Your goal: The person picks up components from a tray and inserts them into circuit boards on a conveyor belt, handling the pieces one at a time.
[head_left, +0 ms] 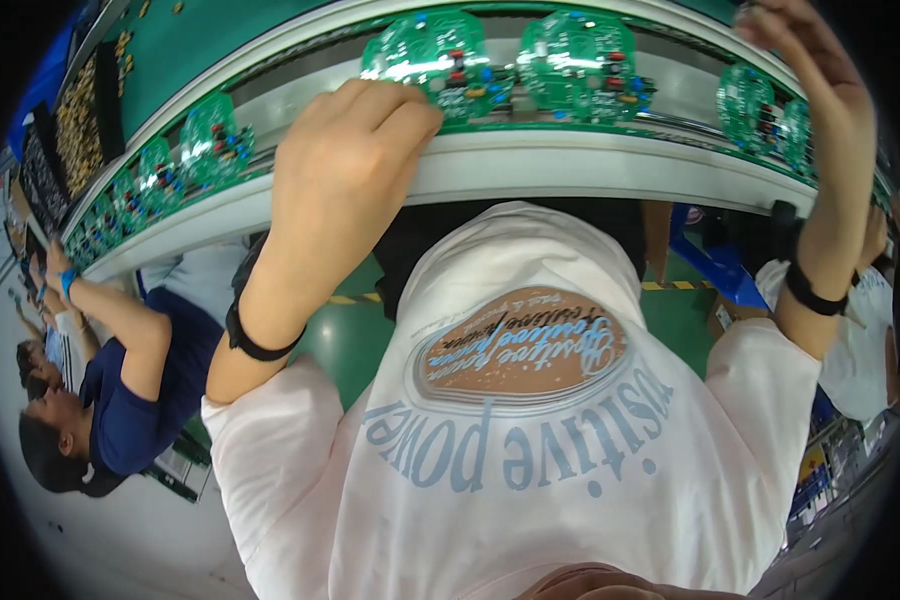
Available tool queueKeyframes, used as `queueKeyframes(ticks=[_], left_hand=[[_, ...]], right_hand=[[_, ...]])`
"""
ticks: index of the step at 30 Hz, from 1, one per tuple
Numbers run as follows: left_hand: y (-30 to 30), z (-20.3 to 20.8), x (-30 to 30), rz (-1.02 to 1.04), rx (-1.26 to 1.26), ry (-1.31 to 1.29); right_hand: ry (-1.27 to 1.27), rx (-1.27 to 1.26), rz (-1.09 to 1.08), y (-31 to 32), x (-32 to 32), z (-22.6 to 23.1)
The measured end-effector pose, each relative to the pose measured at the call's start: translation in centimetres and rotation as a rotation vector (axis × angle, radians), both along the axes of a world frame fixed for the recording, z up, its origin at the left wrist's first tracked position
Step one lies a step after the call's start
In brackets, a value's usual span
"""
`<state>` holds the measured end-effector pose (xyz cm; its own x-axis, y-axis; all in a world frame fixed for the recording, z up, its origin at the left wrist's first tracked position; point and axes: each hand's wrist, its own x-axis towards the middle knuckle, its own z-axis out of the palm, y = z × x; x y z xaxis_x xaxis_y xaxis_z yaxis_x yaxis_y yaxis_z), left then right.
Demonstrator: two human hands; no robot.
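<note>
My left hand [355, 140] is at the near rail of the line, its fingers curled down at the lower left of a green circuit board [410, 50]. Its fingertips are hidden, so what they grip does not show. Another green circuit board [575, 65], fitted with small red, blue and yellow parts, lies just right of it. Raised at the upper right is my right hand [815, 65], with thumb and fingers pinched together at the picture's edge. Something small and dark seems to be between them, too small to name. Below that hand sits a further circuit board [745, 105].
A pale rail [610, 165] runs along the near side of the line. More boards [210, 140] sit on it to the left. Black bins [80, 125] of small parts stand at the far left. A co-worker in a navy shirt [160, 370] works close on my left.
</note>
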<state>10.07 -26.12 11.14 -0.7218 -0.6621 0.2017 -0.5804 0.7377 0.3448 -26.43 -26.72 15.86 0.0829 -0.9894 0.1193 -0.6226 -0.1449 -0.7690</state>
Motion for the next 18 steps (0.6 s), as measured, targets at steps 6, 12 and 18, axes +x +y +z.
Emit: queueKeyframes(ticks=[6, 12, 18], left_hand=[[0.1, 1.4, -1.3, -0.062, -0.101, -0.126], [-4.7, 4.7, -5.3, -0.148, -0.115, -0.150], [-13.8, 3.4, -15.1, -0.210, -0.338, 0.058]], right_hand=[[-0.590, 0.260, -0.115, 2.2, 2.5, -1.4], [-0.620, 0.286, 0.007, 3.5, -0.8, -5.0], [-0.543, 0.173, 0.041, 2.7, 2.4, -5.2]])
